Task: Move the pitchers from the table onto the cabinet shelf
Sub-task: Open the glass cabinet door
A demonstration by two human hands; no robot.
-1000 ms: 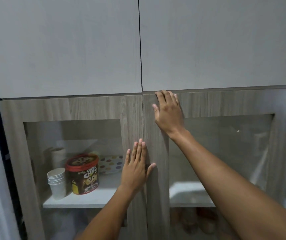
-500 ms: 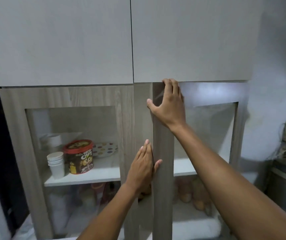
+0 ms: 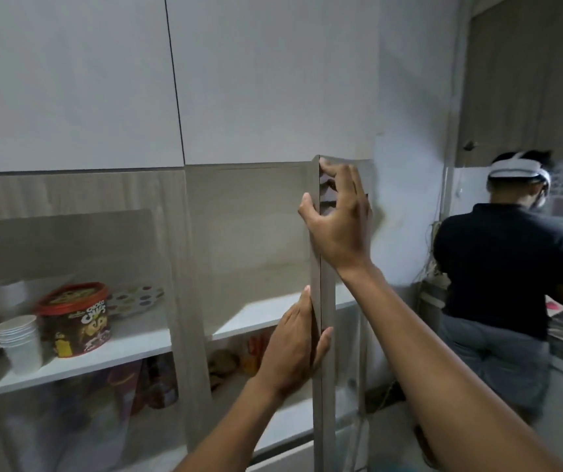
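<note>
The right cabinet door (image 3: 322, 420) stands swung open, seen edge-on in the middle of the view. My right hand (image 3: 339, 219) grips its top edge, fingers curled over the far side. My left hand (image 3: 293, 345) holds the same door edge lower down, thumb on the near side. Behind the door a white cabinet shelf (image 3: 263, 315) lies bare on its right half. No pitcher and no table are in view.
The left glass door (image 3: 171, 267) is closed; behind it stand a red-lidded Choco Chips tub (image 3: 75, 321), stacked white paper cups (image 3: 21, 342) and a spotted plate (image 3: 137, 298). Packets sit on the lower shelf. A person in a dark shirt (image 3: 501, 277) stands at right.
The right door has swung from closed to wide open, both hands moving with its edge. The view has turned right, revealing a person by a counter.
</note>
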